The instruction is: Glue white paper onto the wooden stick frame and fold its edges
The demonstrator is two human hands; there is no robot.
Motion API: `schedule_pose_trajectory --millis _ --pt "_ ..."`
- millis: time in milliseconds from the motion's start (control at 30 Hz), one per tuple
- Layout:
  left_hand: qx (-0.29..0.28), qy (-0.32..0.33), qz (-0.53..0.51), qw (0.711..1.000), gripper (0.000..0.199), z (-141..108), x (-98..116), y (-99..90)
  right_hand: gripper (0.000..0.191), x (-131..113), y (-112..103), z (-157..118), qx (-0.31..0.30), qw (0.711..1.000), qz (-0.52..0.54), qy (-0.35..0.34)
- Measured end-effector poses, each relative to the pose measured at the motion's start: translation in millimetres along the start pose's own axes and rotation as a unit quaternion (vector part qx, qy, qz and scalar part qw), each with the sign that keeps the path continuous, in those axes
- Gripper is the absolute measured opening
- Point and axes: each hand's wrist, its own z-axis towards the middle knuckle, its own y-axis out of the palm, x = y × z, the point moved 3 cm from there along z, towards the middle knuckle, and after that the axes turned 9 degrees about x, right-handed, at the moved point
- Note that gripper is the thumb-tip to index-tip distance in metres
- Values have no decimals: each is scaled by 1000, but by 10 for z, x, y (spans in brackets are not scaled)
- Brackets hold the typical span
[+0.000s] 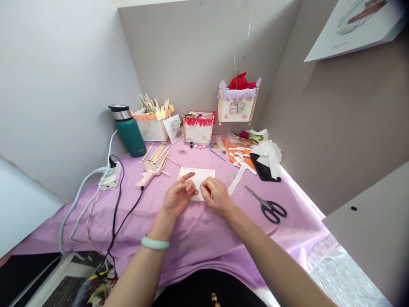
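A white rectangular panel (207, 173) with a raised rim lies on the purple cloth, partly hidden behind both hands. My left hand (178, 195) hovers over its left side, index finger stretched out and the other fingers loosely bent; nothing shows in it. Close by, over the panel's right half, my right hand (217, 197) is closed with thumb and fingers together. Whatever it may hold is too small or hidden. The two hands are apart. A pale pink glue gun (149, 176) rests to the left, and black-handled scissors (266, 205) lie open to the right.
A green bottle (130, 134) and a power strip (111, 175) with trailing cables stand left. Decorated boxes (198, 130) line the back, near small paint pots (200, 146). Wooden sticks (156, 154) lie left; white strips (243, 163), tissue (270, 155) and a black tray (262, 169) lie right.
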Motion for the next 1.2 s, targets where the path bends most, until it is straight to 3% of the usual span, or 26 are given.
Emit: schedule_pose_trajectory --millis 567,900,1200 --pt "17 8 15 1000 35 -5 -11 -17 24 41 38 -23 -10 999 -38 -12" --pt "-2 18 48 999 34 4 -33 -7 10 10 3 -7 -6 1000 5 15" --pt "35 37 109 993 38 15 -73 7 13 18 22 -22 -27 999 -20 -31"
